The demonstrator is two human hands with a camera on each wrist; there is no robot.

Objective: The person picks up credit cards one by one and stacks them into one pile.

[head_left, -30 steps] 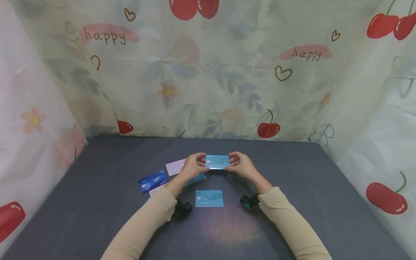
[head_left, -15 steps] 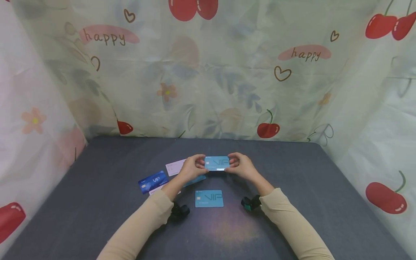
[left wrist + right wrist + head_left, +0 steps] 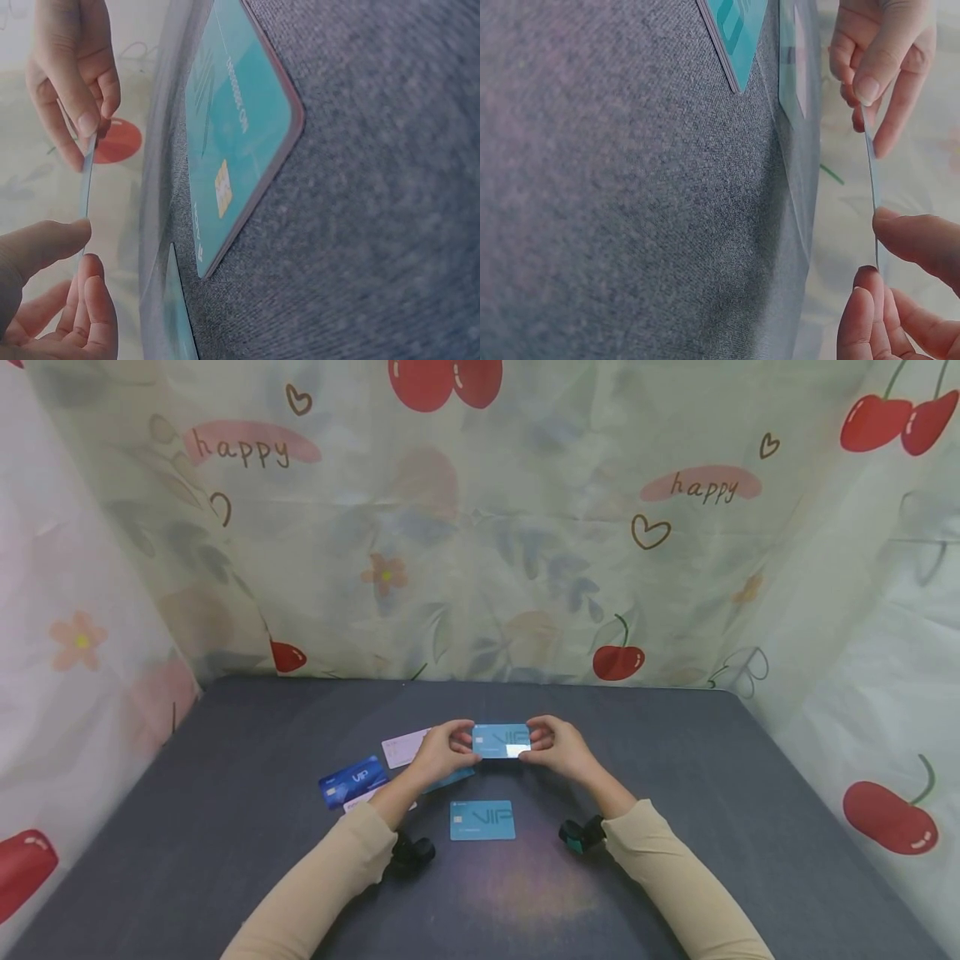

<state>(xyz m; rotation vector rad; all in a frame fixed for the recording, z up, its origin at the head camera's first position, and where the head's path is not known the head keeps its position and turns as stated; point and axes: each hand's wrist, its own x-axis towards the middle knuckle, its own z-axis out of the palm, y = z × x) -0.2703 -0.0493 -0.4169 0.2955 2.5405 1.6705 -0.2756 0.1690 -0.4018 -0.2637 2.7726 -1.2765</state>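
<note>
A light blue VIP card (image 3: 491,740) is held up over the table between both hands, its printed face toward the head camera. My left hand (image 3: 444,750) pinches its left end between thumb and fingers. At the opposite end, my right hand (image 3: 561,749) pinches it the same way. Seen from the left wrist, the raised card (image 3: 87,184) appears nearly edge-on and thin. Below it on the table lies a matching light blue VIP card (image 3: 482,821); its layered edge in the left wrist view suggests a small stack (image 3: 232,142).
Left of the hands lie a pale pink card (image 3: 403,748), a dark blue VIP card (image 3: 354,782), a pale card (image 3: 362,801) and a light blue card (image 3: 450,780) partly behind the left hand. A patterned cloth (image 3: 480,568) hangs behind the dark table (image 3: 675,760).
Both hands have lowered the held card slightly, and a bright reflection has grown on its lower right. The forearms have spread a little apart. The cards on the table stay put.
</note>
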